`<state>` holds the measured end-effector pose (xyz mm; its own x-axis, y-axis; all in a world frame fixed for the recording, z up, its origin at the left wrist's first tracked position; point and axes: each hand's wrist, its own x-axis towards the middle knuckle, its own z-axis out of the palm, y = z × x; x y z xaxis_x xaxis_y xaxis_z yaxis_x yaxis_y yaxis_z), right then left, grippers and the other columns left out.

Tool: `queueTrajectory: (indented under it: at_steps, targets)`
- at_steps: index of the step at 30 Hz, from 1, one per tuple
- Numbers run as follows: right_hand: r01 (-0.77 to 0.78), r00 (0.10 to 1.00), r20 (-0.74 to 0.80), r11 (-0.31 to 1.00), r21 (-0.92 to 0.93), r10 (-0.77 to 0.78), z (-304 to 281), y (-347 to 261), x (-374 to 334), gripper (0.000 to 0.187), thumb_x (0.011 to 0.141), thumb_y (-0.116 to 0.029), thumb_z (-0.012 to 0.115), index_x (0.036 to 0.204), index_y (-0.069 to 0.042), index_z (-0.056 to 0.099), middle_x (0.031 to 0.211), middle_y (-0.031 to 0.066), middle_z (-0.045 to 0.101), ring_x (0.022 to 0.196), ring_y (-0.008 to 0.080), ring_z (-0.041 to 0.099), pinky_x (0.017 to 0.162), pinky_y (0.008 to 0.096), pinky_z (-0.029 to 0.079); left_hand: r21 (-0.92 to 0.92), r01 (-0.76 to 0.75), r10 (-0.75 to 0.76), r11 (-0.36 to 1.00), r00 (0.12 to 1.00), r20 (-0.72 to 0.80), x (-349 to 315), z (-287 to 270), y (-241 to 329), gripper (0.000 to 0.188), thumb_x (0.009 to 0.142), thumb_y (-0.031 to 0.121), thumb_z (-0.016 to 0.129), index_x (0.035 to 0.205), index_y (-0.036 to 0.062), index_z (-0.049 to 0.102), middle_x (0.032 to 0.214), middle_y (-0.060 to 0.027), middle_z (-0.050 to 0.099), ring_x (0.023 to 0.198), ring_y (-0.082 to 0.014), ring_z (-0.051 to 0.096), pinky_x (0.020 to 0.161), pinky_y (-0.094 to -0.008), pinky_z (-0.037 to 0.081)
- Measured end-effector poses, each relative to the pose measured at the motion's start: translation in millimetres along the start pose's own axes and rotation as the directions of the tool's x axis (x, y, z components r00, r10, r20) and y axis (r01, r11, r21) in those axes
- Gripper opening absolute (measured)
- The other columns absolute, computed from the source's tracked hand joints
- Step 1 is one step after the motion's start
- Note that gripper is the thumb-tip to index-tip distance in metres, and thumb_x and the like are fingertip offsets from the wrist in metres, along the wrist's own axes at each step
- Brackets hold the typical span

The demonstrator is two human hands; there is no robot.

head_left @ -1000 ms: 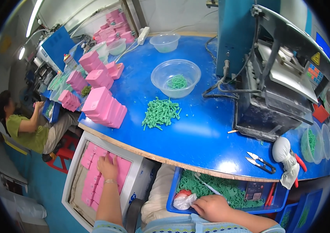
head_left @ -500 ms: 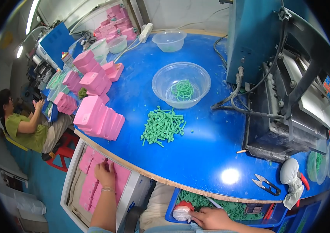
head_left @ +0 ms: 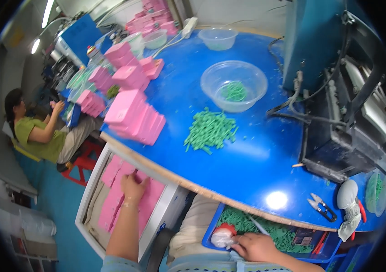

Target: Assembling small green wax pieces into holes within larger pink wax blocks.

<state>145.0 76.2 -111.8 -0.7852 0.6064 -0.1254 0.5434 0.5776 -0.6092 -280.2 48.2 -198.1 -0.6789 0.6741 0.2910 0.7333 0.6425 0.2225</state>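
Down in the white drawer [head_left: 161,208] on the left, my left hand [head_left: 133,187] has its fingers bent over one of the pink blocks [head_left: 112,173] laid in rows there; the fingertips are partly hidden. At the near edge, my right hand [head_left: 255,247] rests over a blue tray [head_left: 211,226] and pinches the tail of a white cloth bundle [head_left: 222,237] with a red part behind it. Green stringy pieces [head_left: 270,233] fill that tray. On the blue table lies a pile of short green pieces [head_left: 212,130], with a clear bowl [head_left: 209,78] of green rings behind it.
Stacked pink blocks [head_left: 136,115] stand at the table's left edge. A dark metal machine [head_left: 333,140] takes up the right side. Near it lie thread snips [head_left: 322,207] and a white-wrapped bundle [head_left: 347,197] with red handles. Another person [head_left: 43,131] sits at the far left.
The whole view has shifted, so the table sits further right and higher. My left hand stays at the pink blocks and my right hand at the white bundle.
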Motion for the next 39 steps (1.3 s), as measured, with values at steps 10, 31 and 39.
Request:
queueTrajectory:
  at_steps: [10,31,39]
  targets:
    - [0.045,0.994,-0.102,0.996,0.08,-0.037,-3.0,-8.9,-6.2,0.027,0.076,-0.026,0.066,0.092,-0.006,0.059,0.068,0.0071,0.061,0.061,0.0245,0.061,0.053,0.033,0.049,-0.299,-0.203,0.229,0.932,0.972,0.052,-22.0,-35.1,19.6,0.032,0.063,0.004,0.069,0.084,0.0037,0.045,0.082,-0.0159,0.049,0.075,-0.0335,0.05,0.068,-0.04,0.041]
    - [0.229,0.942,-0.313,0.453,0.862,0.12,-65.9,-57.0,-7.9,0.023,0.09,-0.025,0.053,0.08,-0.006,0.044,0.082,0.0021,0.049,0.079,0.0094,0.046,0.071,0.0259,0.041,-0.956,-0.081,0.844,0.283,0.494,0.208,-124.9,-192.1,221.0,0.083,0.06,0.015,0.082,0.127,0.0008,0.035,0.095,-0.009,0.048,0.079,-0.0158,0.052,0.068,-0.0281,0.045]
    - [0.26,0.915,-0.393,0.617,0.743,0.088,-69.8,-62.4,-8.8,0.033,0.097,-0.027,0.032,0.108,0.0,0.047,0.095,0.0071,0.05,0.084,0.0137,0.048,0.077,0.0267,0.04,-0.954,-0.202,0.806,0.222,0.589,0.063,-120.9,-187.4,213.4,0.079,0.065,0.017,0.079,0.13,0.0011,0.038,0.106,-0.0115,0.04,0.093,-0.0181,0.051,0.076,-0.0271,0.049]
